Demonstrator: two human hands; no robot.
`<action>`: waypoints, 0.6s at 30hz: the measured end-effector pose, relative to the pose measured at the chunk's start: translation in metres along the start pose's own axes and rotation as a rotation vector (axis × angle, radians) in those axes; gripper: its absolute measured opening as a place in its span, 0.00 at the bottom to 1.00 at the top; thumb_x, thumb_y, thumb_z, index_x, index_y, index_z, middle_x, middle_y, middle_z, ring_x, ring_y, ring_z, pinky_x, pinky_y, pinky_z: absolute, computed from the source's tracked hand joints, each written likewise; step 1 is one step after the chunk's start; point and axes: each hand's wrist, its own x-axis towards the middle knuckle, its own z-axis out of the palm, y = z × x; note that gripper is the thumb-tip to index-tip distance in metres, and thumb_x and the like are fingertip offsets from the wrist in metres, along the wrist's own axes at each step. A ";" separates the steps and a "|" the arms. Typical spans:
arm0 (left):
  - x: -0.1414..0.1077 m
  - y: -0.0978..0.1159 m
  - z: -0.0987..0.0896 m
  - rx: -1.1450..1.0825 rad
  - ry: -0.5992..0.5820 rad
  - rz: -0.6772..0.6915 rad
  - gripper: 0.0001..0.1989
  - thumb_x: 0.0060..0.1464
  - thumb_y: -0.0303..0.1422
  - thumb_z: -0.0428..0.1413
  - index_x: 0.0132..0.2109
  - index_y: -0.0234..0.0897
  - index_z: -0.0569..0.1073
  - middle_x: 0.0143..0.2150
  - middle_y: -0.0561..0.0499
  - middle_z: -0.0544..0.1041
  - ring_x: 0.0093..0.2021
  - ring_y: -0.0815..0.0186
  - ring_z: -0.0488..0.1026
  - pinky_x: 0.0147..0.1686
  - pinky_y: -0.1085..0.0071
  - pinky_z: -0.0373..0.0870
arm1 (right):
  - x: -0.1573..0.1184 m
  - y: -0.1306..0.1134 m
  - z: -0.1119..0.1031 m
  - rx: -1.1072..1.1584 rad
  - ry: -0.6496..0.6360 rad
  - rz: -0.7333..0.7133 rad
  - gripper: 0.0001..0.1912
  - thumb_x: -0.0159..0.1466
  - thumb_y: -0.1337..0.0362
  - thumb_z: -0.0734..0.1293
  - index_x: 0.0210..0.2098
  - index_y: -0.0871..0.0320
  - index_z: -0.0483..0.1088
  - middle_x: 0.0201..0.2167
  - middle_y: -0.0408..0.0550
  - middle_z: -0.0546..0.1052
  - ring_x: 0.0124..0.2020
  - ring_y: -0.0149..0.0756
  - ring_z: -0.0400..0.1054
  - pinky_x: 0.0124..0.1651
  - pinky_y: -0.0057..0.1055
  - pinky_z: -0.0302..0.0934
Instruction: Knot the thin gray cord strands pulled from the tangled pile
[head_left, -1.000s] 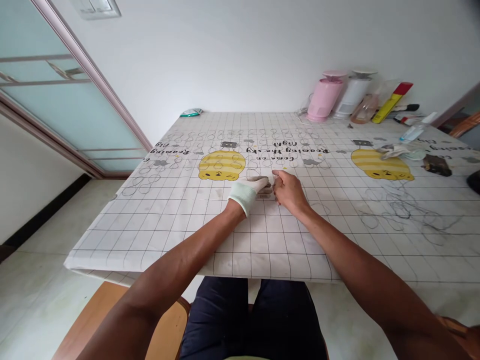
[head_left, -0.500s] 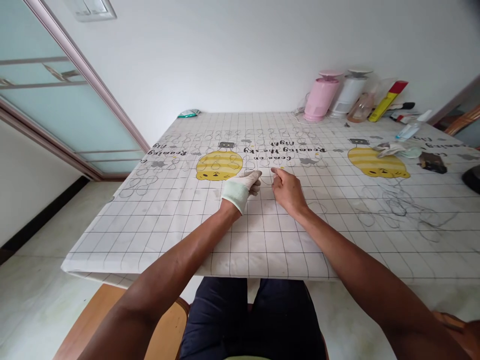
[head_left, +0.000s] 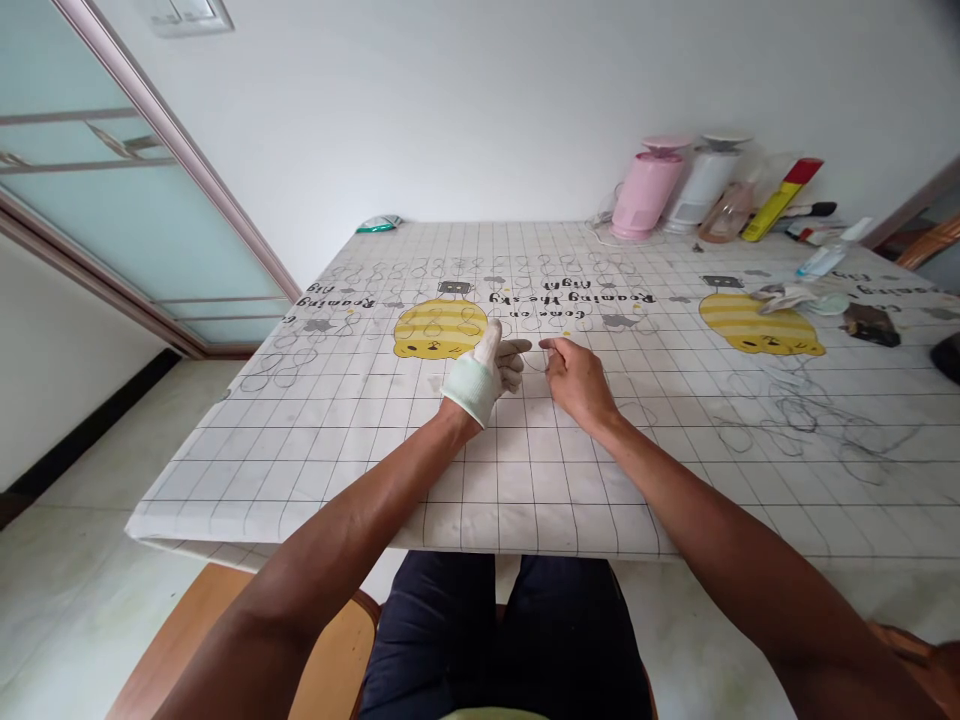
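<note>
My left hand [head_left: 491, 368] wears a pale knit glove with a light green cuff. Its thumb points up, apart from the index finger, which stretches toward the other hand. The lower fingers are curled. A small gap away, my bare right hand [head_left: 576, 380] pinches thumb and index finger together. A thin grey strand [head_left: 534, 366] shows faintly as a curve at those fingertips; its ends cannot be made out. Beyond both hands, several thin looped strands [head_left: 559, 265] lie in rows across the cloth, with more loops [head_left: 274, 365] at the left.
The checked tablecloth [head_left: 360, 460] bears bear prints. At right lie a tangle of strands [head_left: 806, 410], another glove [head_left: 787, 297] and a dark object [head_left: 870, 325]. Against the wall stand a pink device [head_left: 646, 195], a white one [head_left: 701, 190], bottles and a yellow-red box [head_left: 782, 200].
My left thumb has lifted away from the index finger, so that hand has opened. My right hand keeps its pinch in nearly the same place.
</note>
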 end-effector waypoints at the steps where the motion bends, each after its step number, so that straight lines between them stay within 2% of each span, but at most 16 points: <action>1: -0.002 0.001 0.000 -0.011 0.010 0.010 0.36 0.64 0.62 0.56 0.47 0.27 0.81 0.26 0.52 0.67 0.22 0.73 0.60 0.22 0.74 0.59 | 0.000 0.000 0.000 -0.005 -0.005 0.005 0.22 0.74 0.66 0.57 0.55 0.64 0.79 0.32 0.54 0.81 0.40 0.47 0.76 0.46 0.41 0.68; 6: -0.003 0.001 -0.002 -0.067 0.031 0.042 0.30 0.64 0.58 0.60 0.43 0.29 0.81 0.26 0.53 0.67 0.22 0.74 0.59 0.22 0.75 0.58 | -0.001 -0.001 -0.001 -0.012 0.001 0.020 0.22 0.73 0.66 0.57 0.55 0.64 0.79 0.30 0.52 0.79 0.36 0.44 0.75 0.43 0.39 0.68; 14: 0.006 0.004 -0.005 -0.046 -0.035 -0.043 0.35 0.62 0.63 0.58 0.46 0.29 0.79 0.27 0.49 0.71 0.23 0.71 0.63 0.23 0.73 0.61 | 0.001 0.002 0.001 0.002 0.017 0.021 0.22 0.73 0.65 0.58 0.54 0.65 0.80 0.27 0.50 0.78 0.33 0.44 0.74 0.41 0.38 0.67; 16: 0.002 0.006 -0.003 -0.022 -0.039 -0.015 0.31 0.61 0.60 0.61 0.44 0.30 0.79 0.28 0.49 0.72 0.23 0.71 0.64 0.23 0.73 0.62 | 0.001 0.002 0.000 0.010 0.017 0.027 0.22 0.73 0.64 0.58 0.55 0.65 0.79 0.27 0.51 0.78 0.33 0.44 0.74 0.41 0.38 0.67; 18: -0.005 0.007 -0.001 0.022 -0.040 0.044 0.23 0.60 0.51 0.66 0.42 0.31 0.78 0.29 0.50 0.73 0.24 0.72 0.65 0.25 0.73 0.62 | 0.002 0.003 0.000 0.005 0.026 0.025 0.21 0.73 0.64 0.58 0.55 0.65 0.79 0.28 0.51 0.79 0.34 0.44 0.75 0.42 0.39 0.68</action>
